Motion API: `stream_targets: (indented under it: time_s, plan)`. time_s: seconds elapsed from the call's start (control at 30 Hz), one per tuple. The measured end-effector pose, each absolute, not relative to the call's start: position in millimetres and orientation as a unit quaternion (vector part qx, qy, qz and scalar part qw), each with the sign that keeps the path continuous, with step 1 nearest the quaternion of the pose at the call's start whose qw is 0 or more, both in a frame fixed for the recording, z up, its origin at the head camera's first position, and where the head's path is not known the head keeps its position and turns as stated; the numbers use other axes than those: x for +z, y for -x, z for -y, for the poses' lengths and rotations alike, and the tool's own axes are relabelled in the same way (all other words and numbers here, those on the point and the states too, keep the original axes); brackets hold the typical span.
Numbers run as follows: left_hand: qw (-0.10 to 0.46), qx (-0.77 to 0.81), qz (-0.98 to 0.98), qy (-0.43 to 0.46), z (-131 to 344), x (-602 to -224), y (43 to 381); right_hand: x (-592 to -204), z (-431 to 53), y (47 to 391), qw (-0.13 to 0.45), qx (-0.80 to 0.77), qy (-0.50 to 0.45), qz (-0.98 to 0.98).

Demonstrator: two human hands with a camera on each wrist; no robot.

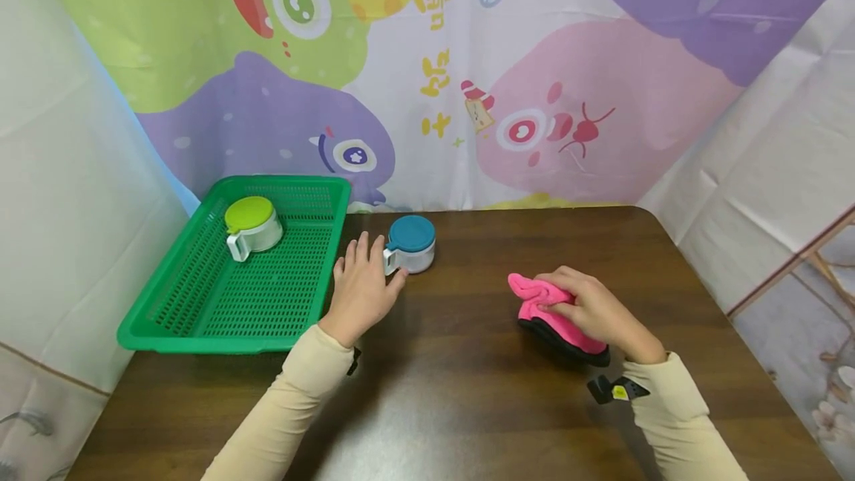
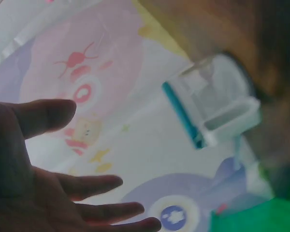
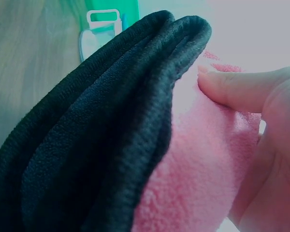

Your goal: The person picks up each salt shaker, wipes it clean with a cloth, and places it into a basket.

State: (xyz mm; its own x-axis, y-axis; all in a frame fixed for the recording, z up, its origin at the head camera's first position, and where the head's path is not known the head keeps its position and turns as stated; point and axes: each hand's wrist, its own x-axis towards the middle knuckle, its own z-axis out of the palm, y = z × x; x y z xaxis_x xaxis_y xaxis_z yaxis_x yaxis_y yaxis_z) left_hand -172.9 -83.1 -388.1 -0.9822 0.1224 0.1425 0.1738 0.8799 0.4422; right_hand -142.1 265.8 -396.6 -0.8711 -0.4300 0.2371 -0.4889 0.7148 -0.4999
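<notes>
My left hand (image 1: 362, 292) is spread with straight fingers just left of a clear jar with a blue lid (image 1: 411, 234) and a white handle. In the left wrist view the jar (image 2: 217, 101) stands apart from the fingertips. On the right, my right hand (image 1: 591, 306) grips a folded pink cloth (image 1: 544, 303) with a black edge. The right wrist view shows the thumb pressed on the pink side (image 3: 193, 169), the dark folds (image 3: 106, 121) hanging beside it.
A green basket (image 1: 327, 280) stands at the left of the brown table (image 1: 454, 392). Inside it sits a similar jar with a lime-green lid (image 1: 250, 214). A cartoon-print curtain (image 1: 427, 169) hangs behind the table's far edge.
</notes>
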Motion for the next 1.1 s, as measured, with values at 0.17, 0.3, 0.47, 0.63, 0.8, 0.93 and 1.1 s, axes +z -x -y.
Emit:
stream_targets:
  time_s: [0.17, 0.3, 0.47, 0.63, 0.8, 0.93, 1.1]
  plan:
    - [0.021, -0.274, 0.96, 0.051, 80, -405, 181, -398, -266, 142, 0.058, 0.286, -0.253, 0.923]
    - [-0.017, -0.343, 0.938, 0.034, 81, -416, 191, -399, -266, 142, 0.059, 0.286, -0.254, 0.922]
    - [-0.04, -0.42, 0.907, 0.006, 82, -425, 204, -398, -267, 142, 0.057, 0.285, -0.249, 0.924]
    - [-0.032, -0.454, 0.889, -0.039, 83, -435, 212, -399, -268, 142, 0.048, 0.285, -0.246, 0.925]
    - [-0.006, -0.481, 0.873, -0.073, 82, -445, 221, -400, -267, 141, 0.042, 0.287, -0.24, 0.926]
    - [0.015, -0.495, 0.865, -0.087, 81, -449, 226, -400, -266, 141, 0.039, 0.29, -0.236, 0.926]
    - [0.028, -0.497, 0.862, -0.095, 82, -453, 230, -400, -265, 141, 0.032, 0.291, -0.233, 0.927]
